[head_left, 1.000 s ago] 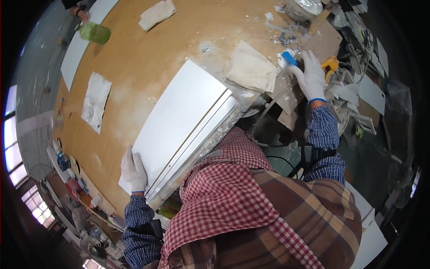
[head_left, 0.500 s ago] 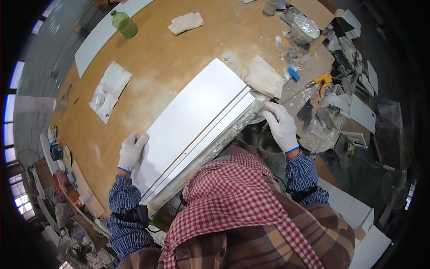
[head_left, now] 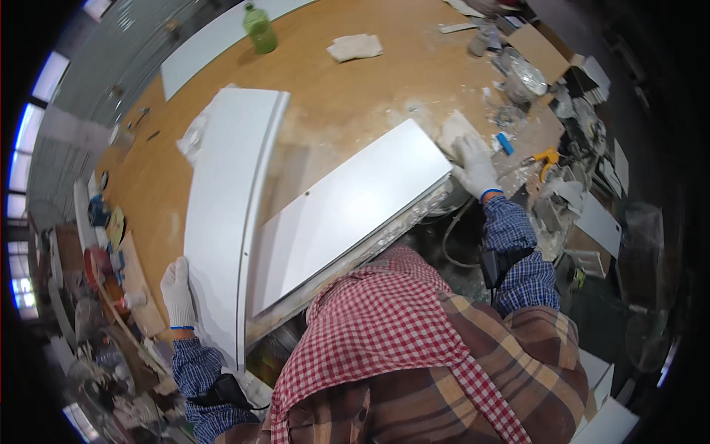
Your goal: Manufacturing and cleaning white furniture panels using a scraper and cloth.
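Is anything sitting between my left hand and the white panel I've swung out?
Nothing visible: the gloved left hand already rests on the near end of the long white flat panel, which is angled away from the second white panel held by the right hand.

Lower white panel [head_left: 347,214]: near edge runs under the red-checked head cloth [head_left: 392,318], left end covered by the swung-up white panel [head_left: 222,214], so its full outline can't be read. Left hand [head_left: 177,292] shows only its gloved back against that upper panel, fingers out of sight behind the edge; right hand [head_left: 473,166] lies on the lower panel's far corner, fingertips hard to separate from the plaster scraps. Clutter at the bench [head_left: 355,96] right end and along the left rim is too small and bent to identify.
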Demonstrator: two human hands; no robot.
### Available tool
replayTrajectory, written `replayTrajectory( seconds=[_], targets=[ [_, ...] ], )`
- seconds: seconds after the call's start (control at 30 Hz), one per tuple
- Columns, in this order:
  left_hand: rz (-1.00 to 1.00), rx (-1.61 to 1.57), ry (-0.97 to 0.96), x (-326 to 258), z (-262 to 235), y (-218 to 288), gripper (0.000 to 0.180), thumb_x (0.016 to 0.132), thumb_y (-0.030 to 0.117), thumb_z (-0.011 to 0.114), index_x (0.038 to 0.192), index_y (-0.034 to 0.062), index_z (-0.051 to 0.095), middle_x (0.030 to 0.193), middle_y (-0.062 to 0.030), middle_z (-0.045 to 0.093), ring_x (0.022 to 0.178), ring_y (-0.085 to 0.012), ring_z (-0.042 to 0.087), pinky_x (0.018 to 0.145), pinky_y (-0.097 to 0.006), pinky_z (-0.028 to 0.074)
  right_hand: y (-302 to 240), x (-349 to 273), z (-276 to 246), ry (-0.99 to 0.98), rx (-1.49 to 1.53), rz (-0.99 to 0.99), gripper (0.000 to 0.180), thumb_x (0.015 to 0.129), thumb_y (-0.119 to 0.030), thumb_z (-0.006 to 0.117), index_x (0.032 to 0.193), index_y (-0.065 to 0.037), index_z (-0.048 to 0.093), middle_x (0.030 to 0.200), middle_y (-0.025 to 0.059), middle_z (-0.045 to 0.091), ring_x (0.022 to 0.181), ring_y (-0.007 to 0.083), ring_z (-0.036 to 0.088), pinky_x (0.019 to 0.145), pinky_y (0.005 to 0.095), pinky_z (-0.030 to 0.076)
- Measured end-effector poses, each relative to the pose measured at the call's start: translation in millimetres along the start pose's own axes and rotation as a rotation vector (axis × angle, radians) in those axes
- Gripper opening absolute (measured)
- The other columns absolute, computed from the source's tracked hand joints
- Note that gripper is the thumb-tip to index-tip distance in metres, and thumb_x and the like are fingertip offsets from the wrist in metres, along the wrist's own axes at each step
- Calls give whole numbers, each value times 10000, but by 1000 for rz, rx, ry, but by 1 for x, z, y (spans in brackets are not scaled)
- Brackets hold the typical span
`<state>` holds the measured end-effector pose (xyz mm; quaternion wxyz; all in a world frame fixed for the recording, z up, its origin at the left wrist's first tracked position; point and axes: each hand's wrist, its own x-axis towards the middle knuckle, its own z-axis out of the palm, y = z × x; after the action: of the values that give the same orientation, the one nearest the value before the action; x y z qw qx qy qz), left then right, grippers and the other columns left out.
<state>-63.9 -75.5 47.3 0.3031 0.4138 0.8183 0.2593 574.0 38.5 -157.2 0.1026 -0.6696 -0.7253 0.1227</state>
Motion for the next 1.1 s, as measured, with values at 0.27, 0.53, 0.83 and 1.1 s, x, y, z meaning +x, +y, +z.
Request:
replayTrajectory(
  seconds=[0.27, 0.53, 0.83, 1.1],
  targets=[
    [-109, -16, 529, -83, -88, -178, 450, 1084, 357, 559, 849, -18, 641, 756, 36, 525, 716, -89, 427, 641, -298, 388, 5, -11, -19, -11, -194, 41, 664, 771, -81, 736, 1403, -66, 534, 1452, 204, 534, 1362, 399, 483, 1146, 453, 408],
    [-275, 91, 591, -88, -70, -260, 564, 1047, 436, 564, 903, -100, 662, 774, -128, 631, 754, -218, 543, 730, -408, 452, 31, -7, 3, 102, -362, 81, 297, 972, -183, 579, 1247, -82, 626, 1158, 223, 672, 1093, 443, 627, 925, 509, 514],
    [-342, 280, 541, -29, -57, -269, 642, 1005, 512, 564, 1023, -116, 693, 946, -301, 703, 905, -406, 651, 853, -469, 486, 38, 31, -43, 223, -139, 280, 395, 1026, -323, 532, 1289, -53, 651, 1103, 271, 698, 1038, 465, 654, 892, 523, 521],
    [-288, 544, 583, -17, -63, -225, 532, 982, 458, 607, 1144, -35, 720, 1193, -247, 702, 1117, -363, 667, 986, -423, 493, -179, 4, -58, 195, -189, -222, 446, 983, -284, 586, 1409, -152, 578, 1215, 157, 677, 980, 384, 688, 835, 477, 555]
  ],
)
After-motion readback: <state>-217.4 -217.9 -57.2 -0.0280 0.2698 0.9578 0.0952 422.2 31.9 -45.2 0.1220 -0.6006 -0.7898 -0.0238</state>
